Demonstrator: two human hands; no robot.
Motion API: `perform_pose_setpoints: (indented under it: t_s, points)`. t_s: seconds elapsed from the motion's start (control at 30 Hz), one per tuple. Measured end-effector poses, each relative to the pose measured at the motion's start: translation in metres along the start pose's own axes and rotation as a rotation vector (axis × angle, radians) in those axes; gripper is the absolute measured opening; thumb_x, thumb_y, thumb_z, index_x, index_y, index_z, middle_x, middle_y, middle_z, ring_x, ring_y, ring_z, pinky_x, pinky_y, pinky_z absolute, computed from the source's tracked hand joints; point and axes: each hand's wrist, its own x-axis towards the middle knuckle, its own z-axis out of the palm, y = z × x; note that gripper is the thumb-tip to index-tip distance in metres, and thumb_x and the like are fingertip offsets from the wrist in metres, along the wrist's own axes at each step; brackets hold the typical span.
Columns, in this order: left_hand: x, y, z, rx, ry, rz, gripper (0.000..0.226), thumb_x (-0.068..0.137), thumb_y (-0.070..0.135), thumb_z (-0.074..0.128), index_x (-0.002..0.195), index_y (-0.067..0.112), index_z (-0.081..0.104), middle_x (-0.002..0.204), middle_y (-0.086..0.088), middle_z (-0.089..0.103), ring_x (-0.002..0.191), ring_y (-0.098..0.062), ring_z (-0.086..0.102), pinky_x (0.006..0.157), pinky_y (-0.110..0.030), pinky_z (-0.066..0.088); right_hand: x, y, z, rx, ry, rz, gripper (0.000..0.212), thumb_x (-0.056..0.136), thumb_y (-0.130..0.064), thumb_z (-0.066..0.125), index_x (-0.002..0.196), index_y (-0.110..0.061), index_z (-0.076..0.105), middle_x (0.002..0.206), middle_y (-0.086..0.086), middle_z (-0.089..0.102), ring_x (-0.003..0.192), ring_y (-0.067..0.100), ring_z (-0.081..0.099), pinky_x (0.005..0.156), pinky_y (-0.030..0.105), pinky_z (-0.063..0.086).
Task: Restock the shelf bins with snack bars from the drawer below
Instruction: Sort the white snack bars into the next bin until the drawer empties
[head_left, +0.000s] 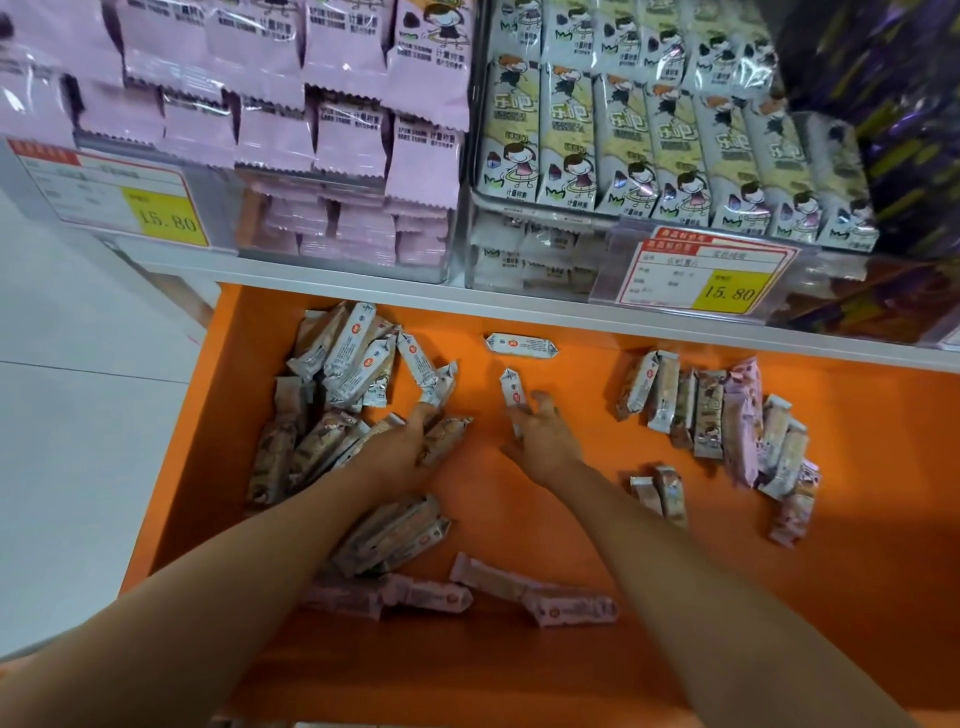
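An orange drawer (519, 665) stands pulled out below the shelf, with loose snack bars scattered over its floor. My left hand (405, 447) reaches into the left pile of bars (343, 358) and grips a brownish bar (449, 434) at its thumb side. My right hand (548, 441) is in the middle of the drawer and pinches a white bar (511, 397) that points away from me. A single white bar (521, 345) lies just beyond it. On the shelf above, one clear bin (441, 254) holds pink packs and another bin (540, 210) holds white-and-green bars.
Another heap of bars (727, 415) lies at the drawer's right, and pink bars (519, 587) lie near the front. Price tags reading 15.80 (171, 215) (727, 291) hang on the bin fronts. Dark purple packs (893, 130) fill the far right. White floor lies to the left.
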Motion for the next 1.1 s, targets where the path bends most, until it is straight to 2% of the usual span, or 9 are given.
perform_pose_setpoints:
  t_s: [0.1,0.23,0.37,0.53,0.63,0.77,0.93,1.03,1.1]
  points:
    - [0.005,-0.006,-0.001,0.153,-0.034,-0.058,0.056,0.091,0.030,0.064,0.136,0.005,0.042,0.127,-0.016,0.058,0.112,-0.030,0.057,0.084,-0.033,0.044,-0.001,0.000,0.003,0.020,-0.039,0.052,0.053,0.095,-0.024,0.059,0.143,-0.015,0.040,0.140,0.017,0.035,0.122,0.035,0.047,0.098,0.037,0.044]
    - [0.009,-0.006,-0.008,0.108,-0.030,-0.086,0.030,0.090,0.028,0.064,0.108,0.005,0.066,0.110,-0.016,0.065,0.097,-0.028,0.061,0.069,-0.031,0.042,-0.004,0.007,-0.001,0.273,-0.052,0.039,0.030,0.089,-0.007,0.060,0.116,-0.015,0.050,0.119,0.018,0.052,0.096,0.031,0.056,0.072,0.030,0.042]
    - [0.007,-0.005,-0.011,-0.111,-0.002,-0.134,0.036,0.081,0.019,0.075,0.113,0.006,0.063,0.106,-0.012,0.065,0.089,-0.022,0.061,0.068,-0.026,0.043,-0.014,0.007,-0.017,0.749,-0.212,0.081,0.055,0.087,0.005,0.065,0.126,-0.017,0.033,0.105,0.009,0.054,0.090,0.017,0.057,0.062,0.023,0.053]
    - [-0.004,0.004,-0.017,-0.525,-0.039,-0.232,0.051,0.077,0.012,0.081,0.119,0.002,0.054,0.100,-0.010,0.065,0.081,-0.022,0.068,0.058,-0.027,0.055,-0.031,-0.004,-0.030,1.008,-0.297,0.087,0.068,0.083,0.008,0.069,0.139,-0.013,0.037,0.112,0.004,0.057,0.110,0.026,0.059,0.091,0.042,0.054]
    - [-0.014,0.011,-0.018,-0.641,-0.035,-0.205,0.071,0.070,0.021,0.087,0.131,0.012,0.049,0.112,-0.006,0.066,0.094,-0.023,0.068,0.077,-0.037,0.059,-0.043,-0.013,-0.036,1.014,-0.276,0.067,0.065,0.084,0.008,0.067,0.139,-0.012,0.039,0.107,0.000,0.056,0.101,0.019,0.059,0.083,0.034,0.054]
    - [-0.036,0.034,-0.023,-0.716,-0.002,-0.095,0.065,0.082,0.010,0.077,0.135,0.023,0.043,0.110,-0.001,0.067,0.093,-0.018,0.067,0.066,-0.023,0.055,-0.064,-0.021,-0.056,1.042,-0.198,0.011,0.065,0.083,0.006,0.069,0.137,-0.014,0.040,0.108,0.003,0.056,0.107,0.025,0.059,0.089,0.040,0.053]
    - [-0.060,0.052,-0.027,-0.763,-0.009,-0.042,0.049,0.097,0.042,0.055,0.135,0.026,0.029,0.131,0.001,0.054,0.111,-0.016,0.057,0.065,-0.026,0.052,-0.084,-0.048,-0.051,0.872,-0.132,-0.034,0.071,0.082,-0.029,0.078,0.141,-0.026,0.039,0.113,0.005,0.056,0.113,0.034,0.060,0.085,0.043,0.056]
    - [-0.073,0.061,-0.032,-0.906,0.039,-0.071,0.049,0.101,0.047,0.041,0.142,0.022,0.030,0.135,-0.007,0.054,0.108,-0.020,0.057,0.059,-0.028,0.050,-0.106,-0.058,-0.079,0.975,-0.063,-0.090,0.062,0.081,0.001,0.073,0.132,-0.018,0.043,0.110,0.003,0.057,0.104,0.021,0.059,0.079,0.030,0.055]
    - [-0.081,0.064,-0.037,-0.965,0.071,-0.067,0.046,0.101,0.042,0.047,0.140,0.020,0.036,0.129,-0.006,0.061,0.110,-0.023,0.061,0.068,-0.035,0.055,-0.120,-0.057,-0.094,0.975,-0.024,-0.119,0.061,0.081,0.004,0.071,0.132,-0.017,0.043,0.108,-0.002,0.056,0.105,0.018,0.056,0.080,0.027,0.053]
